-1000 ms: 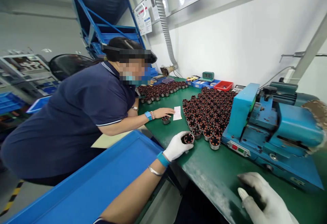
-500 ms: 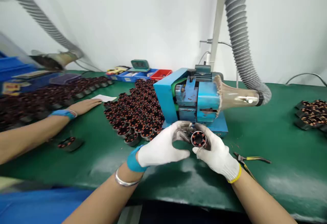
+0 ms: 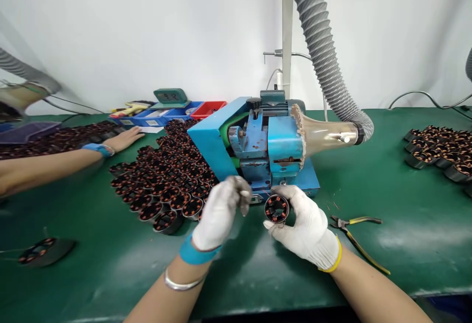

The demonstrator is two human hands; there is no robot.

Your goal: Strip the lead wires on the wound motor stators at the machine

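Observation:
My right hand, in a white glove with a yellow cuff, grips a motor stator by its rim. The stator is a metal ring with copper windings inside, its round opening facing me. To its left is my left hand, gloved in white with darkened fingertips. Its fingers are curled together and slightly blurred; whatever may be pinched in them is too small to make out. Just behind both hands stands a blue belt-driven machine with a clear funnel on its right.
Many stators crowd the green table left of the machine, with more stators at right. Pliers lie beside my right hand. A co-worker's arm reaches in at left, near a lone stator. Trays stand behind.
My left hand has drawn away from the stator to the left, and its fingers have curled closed. My right hand still holds the stator. The view has shifted to the right.

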